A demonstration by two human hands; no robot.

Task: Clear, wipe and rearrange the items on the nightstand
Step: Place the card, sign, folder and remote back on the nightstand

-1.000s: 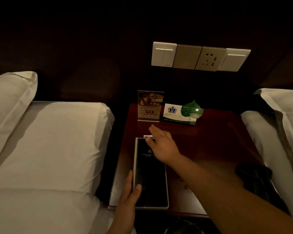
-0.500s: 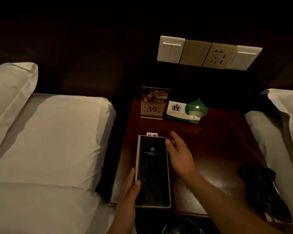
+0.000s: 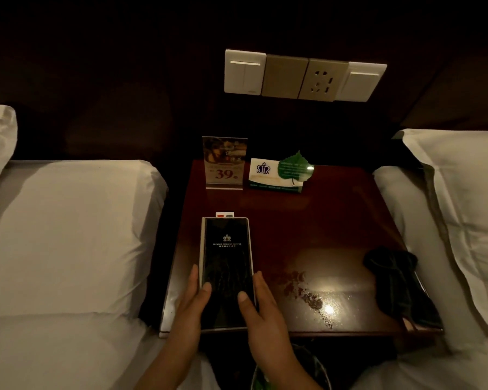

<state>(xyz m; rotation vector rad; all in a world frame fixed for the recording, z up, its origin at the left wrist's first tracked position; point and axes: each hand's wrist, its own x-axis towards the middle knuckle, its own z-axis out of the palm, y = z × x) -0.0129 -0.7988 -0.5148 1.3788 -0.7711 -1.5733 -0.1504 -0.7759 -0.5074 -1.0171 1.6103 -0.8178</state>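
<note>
The rearranging step is judged to be in hand: a black folder (image 3: 226,266) lies lengthwise at the near left corner of the counter (image 3: 321,235) and is gripped at its near end by both hands, the left hand (image 3: 190,302) along its left edge and the right hand (image 3: 261,308) along its right edge, each with a thumb laid on the cover. A small card (image 3: 224,215) with red and grey marks shows just past the folder's far end; whether it is tucked inside cannot be told. At the far edge a price sign (image 3: 224,163) stands upright, with a leaf card (image 3: 279,174) just beside it. A dark cloth (image 3: 392,280) is bunched at the right edge, and a mottled patch (image 3: 304,291) can be seen toward the near edge. The next move is judged to call for the folder to be squared to the counter's edges and then let go. Below the near edge a round bin (image 3: 307,367) is partly seen; its contents cannot be made out
</note>
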